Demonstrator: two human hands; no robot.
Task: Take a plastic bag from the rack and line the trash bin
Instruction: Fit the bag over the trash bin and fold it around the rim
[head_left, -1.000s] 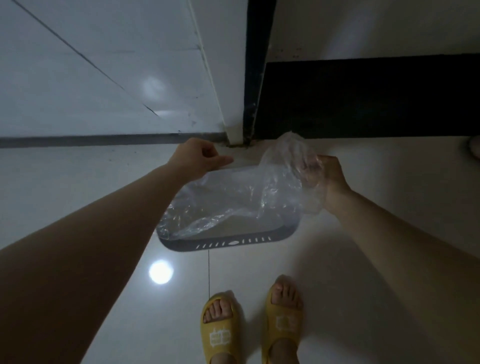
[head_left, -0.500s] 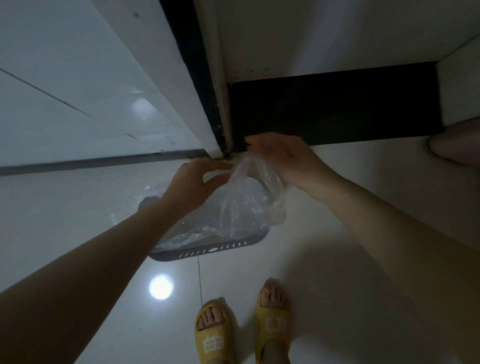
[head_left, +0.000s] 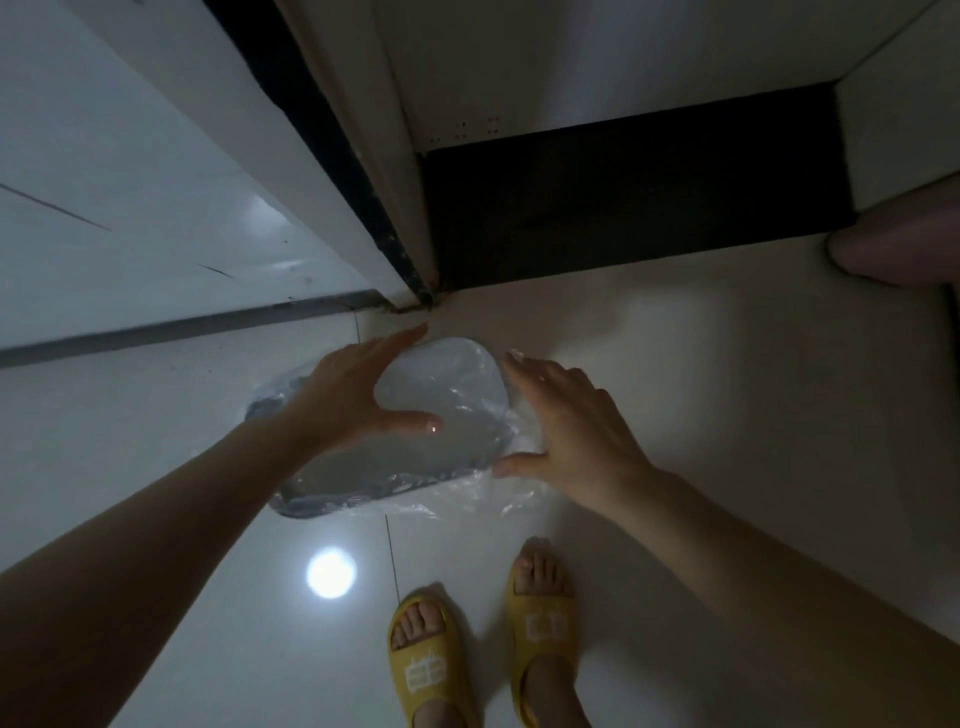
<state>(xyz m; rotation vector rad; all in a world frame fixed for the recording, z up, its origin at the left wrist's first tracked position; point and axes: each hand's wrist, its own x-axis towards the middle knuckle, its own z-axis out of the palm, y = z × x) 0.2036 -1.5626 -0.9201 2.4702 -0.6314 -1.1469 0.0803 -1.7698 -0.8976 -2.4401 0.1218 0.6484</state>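
A clear plastic bag (head_left: 441, 387) lies spread over the mouth of a dark grey trash bin (head_left: 332, 505) on the floor, its edge draped over the near rim. My left hand (head_left: 353, 395) rests flat on the left side of the bag, fingers apart. Over at the bin's right edge, my right hand (head_left: 574, 436) presses on the crumpled plastic with spread fingers. The bin's left side is hidden under my left forearm. Neither hand pinches the bag.
A white door frame and dark gap (head_left: 384, 244) stand just behind the bin. A dark threshold strip (head_left: 634, 202) runs to the right. My feet in yellow slippers (head_left: 483, 649) stand near the bin. A pale rounded object (head_left: 904, 244) sits at the right edge.
Both hands let go of the lifted bag and came down, spreading flat on it. The bag went from bunched in the air to stretched over the bin's mouth. The camera moved closer.
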